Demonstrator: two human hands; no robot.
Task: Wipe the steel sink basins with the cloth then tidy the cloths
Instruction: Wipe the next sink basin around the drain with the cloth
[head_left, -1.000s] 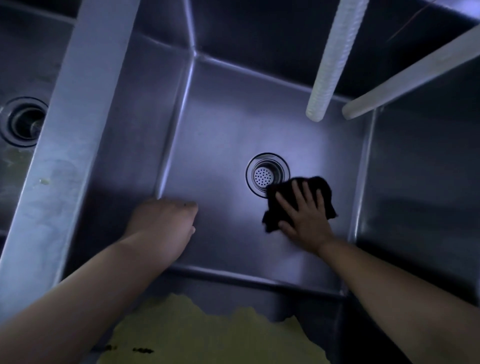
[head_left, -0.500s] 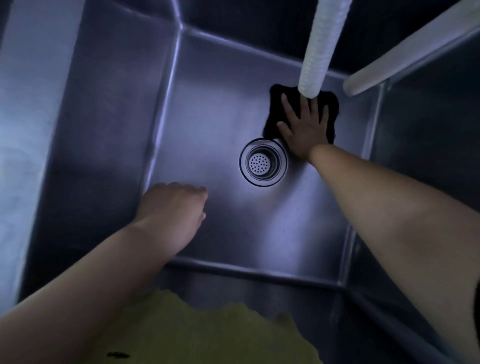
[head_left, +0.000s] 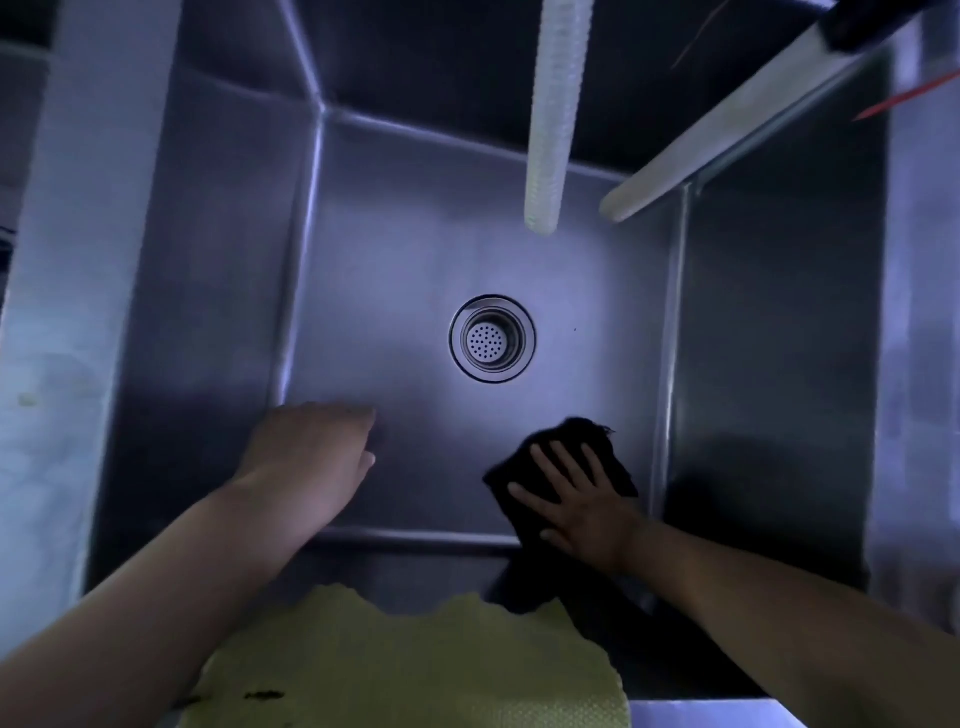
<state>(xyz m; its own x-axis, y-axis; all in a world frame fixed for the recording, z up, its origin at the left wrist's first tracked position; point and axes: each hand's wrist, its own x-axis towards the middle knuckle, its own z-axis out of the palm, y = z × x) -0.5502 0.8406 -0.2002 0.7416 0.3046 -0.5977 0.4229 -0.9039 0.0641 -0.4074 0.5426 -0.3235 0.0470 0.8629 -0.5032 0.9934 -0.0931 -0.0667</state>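
We record dim, bluish light, brightest in a soft patch at mid-frame. Along the left edge runs a pale steel ledge (head_left: 57, 364) with a small speck on it. At the upper right corner we note a red line (head_left: 904, 98), too blurred to identify.

- One steel basin (head_left: 395, 270) with one drain strainer (head_left: 492, 339).
- Two cloths: one dark cloth (head_left: 571, 447), one yellow cloth (head_left: 415, 670).
- Two hands: left hand (head_left: 306, 467), right hand (head_left: 582, 504).
- One ribbed hose (head_left: 553, 114).
- One spout (head_left: 727, 135).
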